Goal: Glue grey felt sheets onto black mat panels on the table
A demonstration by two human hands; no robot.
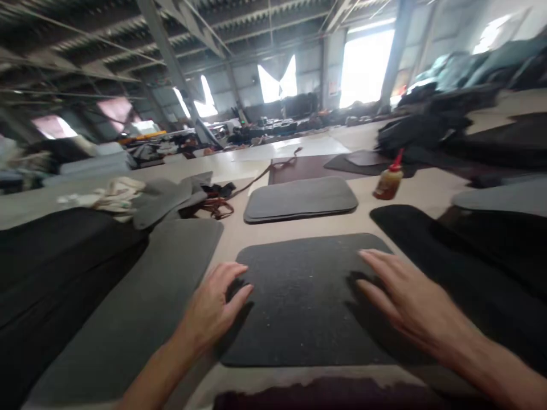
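Note:
A dark grey rounded panel lies flat on the pale table in front of me. My left hand is at its left edge, thumb and fingers apart, holding nothing. Over the panel's right part my right hand hovers with its thumb apart from the fingers, also empty, casting a shadow on the panel. Beyond the panel sits a lighter grey stack of rounded pieces.
Grey and black sheets lie at the left, and dark pieces at the right. A glue bottle with a red tip stands behind. Brown straps and cream cloth are at the back left.

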